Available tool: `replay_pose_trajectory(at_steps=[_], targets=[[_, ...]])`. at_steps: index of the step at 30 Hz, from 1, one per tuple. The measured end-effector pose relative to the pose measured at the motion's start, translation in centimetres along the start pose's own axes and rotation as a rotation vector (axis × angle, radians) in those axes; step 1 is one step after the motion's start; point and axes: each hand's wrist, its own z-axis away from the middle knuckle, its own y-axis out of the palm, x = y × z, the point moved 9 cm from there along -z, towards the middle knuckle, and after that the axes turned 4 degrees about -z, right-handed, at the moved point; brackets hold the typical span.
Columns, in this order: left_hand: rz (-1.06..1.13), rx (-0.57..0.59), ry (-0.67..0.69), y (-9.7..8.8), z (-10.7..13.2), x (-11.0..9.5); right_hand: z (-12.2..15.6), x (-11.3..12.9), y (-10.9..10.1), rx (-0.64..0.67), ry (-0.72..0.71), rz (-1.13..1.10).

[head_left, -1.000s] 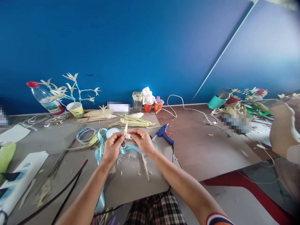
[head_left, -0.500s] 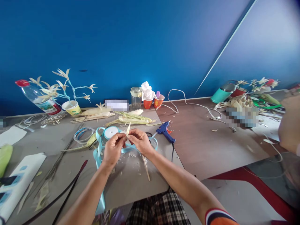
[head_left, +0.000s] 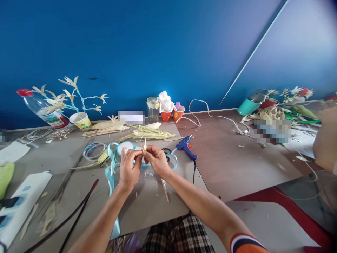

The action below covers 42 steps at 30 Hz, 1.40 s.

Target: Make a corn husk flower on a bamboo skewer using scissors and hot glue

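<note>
Between the fingertips of both hands is a small pale corn husk piece (head_left: pixel 144 145), its thin tips pointing up. My left hand (head_left: pixel 130 168) pinches it from the left, thumb against forefinger. From the right, my right hand (head_left: pixel 157 160) pinches its base, fingers curled. Just behind the hands lie a white ribbon spool (head_left: pixel 125 148) and light-blue ribbon (head_left: pixel 110 175), which trails down past my left wrist. Black scissors handles (head_left: pixel 166 152) show in part behind my right hand. A blue glue gun (head_left: pixel 186 147) rests right of them.
Corn husks (head_left: pixel 150 133) lie along the back. A yellow cup (head_left: pixel 80 121) holds husk flowers beside a tilted bottle (head_left: pixel 54 116). Red paper cups (head_left: pixel 179 114) and a glass jar (head_left: pixel 153 111) stand by the wall. A power strip (head_left: pixel 23 207) is front left. Another person's arm (head_left: pixel 326 137) shows far right.
The husk piece has turned between my fingers, its tip now thinner and bent over. My left hand has rolled slightly, its fingers lifting and spreading a little. The glue gun has stayed put.
</note>
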Motion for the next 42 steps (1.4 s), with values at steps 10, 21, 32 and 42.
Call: replay_pose_trajectory(at_steps=[10, 21, 32, 42], targets=[[0.196, 0.018, -0.301, -0.2, -0.1, 2.3, 0.3, -0.5, -0.2, 0.049, 0.056, -0.089], [0.493, 0.033, -0.412, 0.9, 0.3, 3.6, 0.4, 0.2, -0.3, 0.031, 0.005, -0.05], [0.556, 0.021, -0.465, 0.9, 0.3, 3.8, 1.5, 2.7, 0.5, 0.108, -0.256, 0.181], [0.316, 0.048, -0.438, 0.0, 0.2, 3.0, 0.5, 1.4, -0.4, 0.084, -0.042, -0.132]])
